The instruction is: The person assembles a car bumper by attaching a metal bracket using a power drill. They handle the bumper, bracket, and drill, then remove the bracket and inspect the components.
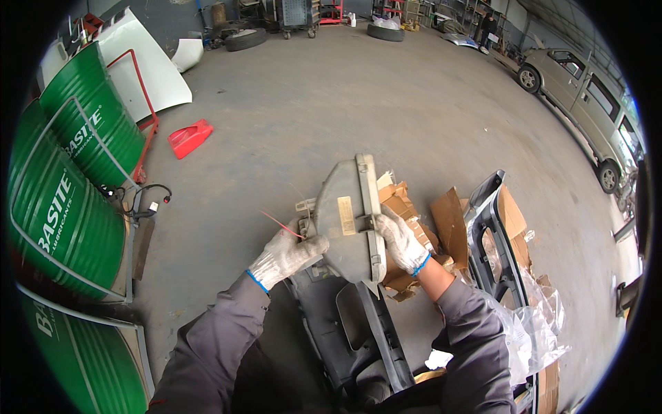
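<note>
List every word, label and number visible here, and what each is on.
Wording described, not copied.
Upper green drum: large white lettering, smaller line beneath, mostly legible.
Middle green drum: same lettering, legible.
Lower green drum: white lettering, only its start showing.
Grey casing: tan label, print too small to read.

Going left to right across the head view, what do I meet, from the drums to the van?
Green drums, red container, gloved left hand, grey housing, gloved right hand, silver van.
</note>
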Action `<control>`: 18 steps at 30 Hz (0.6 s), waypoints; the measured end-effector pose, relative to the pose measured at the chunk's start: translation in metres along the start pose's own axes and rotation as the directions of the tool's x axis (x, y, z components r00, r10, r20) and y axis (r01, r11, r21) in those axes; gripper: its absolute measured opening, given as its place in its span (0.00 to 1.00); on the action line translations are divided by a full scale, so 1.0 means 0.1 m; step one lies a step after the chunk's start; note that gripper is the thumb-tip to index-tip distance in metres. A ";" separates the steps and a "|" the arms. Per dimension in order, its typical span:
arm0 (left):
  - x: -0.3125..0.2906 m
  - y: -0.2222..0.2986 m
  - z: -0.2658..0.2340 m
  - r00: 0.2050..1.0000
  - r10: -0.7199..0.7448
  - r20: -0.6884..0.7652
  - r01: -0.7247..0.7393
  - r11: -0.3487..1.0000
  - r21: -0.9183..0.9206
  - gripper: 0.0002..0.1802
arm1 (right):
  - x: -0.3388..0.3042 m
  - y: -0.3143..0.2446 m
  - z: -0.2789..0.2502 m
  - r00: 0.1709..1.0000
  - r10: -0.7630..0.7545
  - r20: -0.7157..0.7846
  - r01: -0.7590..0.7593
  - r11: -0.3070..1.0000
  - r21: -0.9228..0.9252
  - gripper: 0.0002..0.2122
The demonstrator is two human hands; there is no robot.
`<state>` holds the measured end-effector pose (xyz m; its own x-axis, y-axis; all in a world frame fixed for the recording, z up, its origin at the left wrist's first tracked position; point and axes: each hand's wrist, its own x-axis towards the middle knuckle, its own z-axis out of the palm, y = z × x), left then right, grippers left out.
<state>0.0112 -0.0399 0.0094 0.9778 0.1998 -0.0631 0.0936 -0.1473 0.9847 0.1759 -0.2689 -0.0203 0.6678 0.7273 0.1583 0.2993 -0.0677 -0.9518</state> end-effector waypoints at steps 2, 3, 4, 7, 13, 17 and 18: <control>-0.04 0.09 0.07 0.998 -0.043 -0.045 0.037 0.991 -0.130 0.33 | 0.04 -0.07 0.01 1.000 0.023 0.010 -0.024 0.999 0.022 0.28; -0.03 0.05 0.06 0.998 -0.033 -0.053 0.023 0.985 -0.168 0.33 | 0.04 -0.11 0.05 0.999 0.031 -0.009 -0.031 0.999 0.039 0.28; 0.01 0.00 0.04 0.998 -0.019 -0.063 0.006 0.979 -0.204 0.33 | 0.04 -0.16 0.08 0.999 0.036 -0.028 -0.034 0.998 0.054 0.28; 0.03 -0.01 0.05 0.995 -0.023 -0.098 0.000 0.974 -0.229 0.32 | 0.06 -0.12 0.04 1.000 0.019 0.000 -0.019 0.984 0.177 0.30; 0.01 -0.05 0.06 0.965 0.026 -0.262 -0.055 0.993 -0.106 0.30 | 0.15 -0.16 0.07 0.993 -0.076 0.086 0.065 0.990 0.127 0.45; -0.03 0.01 0.17 0.972 0.143 -0.186 -0.159 0.984 -0.074 0.32 | 0.10 -0.30 0.13 0.999 0.012 0.039 -0.011 0.999 -0.030 0.46; -0.03 0.03 0.22 0.970 0.189 -0.155 -0.206 0.973 -0.102 0.33 | 0.11 -0.35 0.10 0.999 0.048 0.023 -0.047 0.996 -0.071 0.45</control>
<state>0.0127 -0.0623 0.0092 0.9368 0.3159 0.1506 -0.1299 -0.0858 0.9878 0.1657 -0.2517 0.0121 0.6659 0.7384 0.1061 0.3154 -0.1497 -0.9371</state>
